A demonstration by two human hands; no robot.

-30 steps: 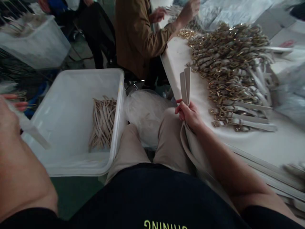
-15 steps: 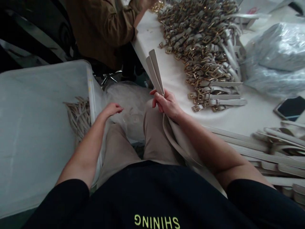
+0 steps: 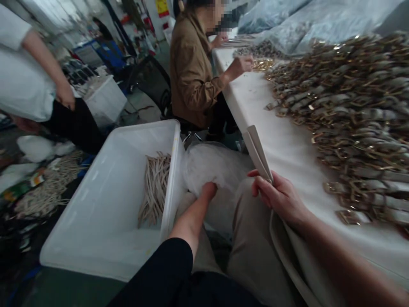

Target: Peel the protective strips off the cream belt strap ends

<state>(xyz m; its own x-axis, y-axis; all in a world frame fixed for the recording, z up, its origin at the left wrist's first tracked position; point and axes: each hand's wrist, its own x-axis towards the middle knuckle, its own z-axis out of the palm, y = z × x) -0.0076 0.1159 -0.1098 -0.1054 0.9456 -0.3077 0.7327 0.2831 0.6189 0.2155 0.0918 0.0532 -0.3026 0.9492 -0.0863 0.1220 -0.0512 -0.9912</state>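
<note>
My right hand (image 3: 281, 197) is closed around a bunch of pale beige straps (image 3: 257, 152); their ends stick up above my fist and the rest trails down over my lap. My left hand (image 3: 208, 189) reaches into a clear plastic bag (image 3: 211, 166) between my knees; its fingers are hidden inside the bag. A big heap of strap pieces with gold buckles (image 3: 348, 115) lies on the white table (image 3: 281, 145) to my right.
A white plastic bin (image 3: 105, 204) on my left holds a small bundle of beige straps (image 3: 155, 187). A person in a brown jacket (image 3: 191, 76) works at the table's far end. Another person in white (image 3: 28, 85) stands far left. Floor clutter lies beyond the bin.
My left hand moved from over the bin edge down into the plastic bag. My head lifted, bringing the room and both other people into view. The right hand still grips the straps.
</note>
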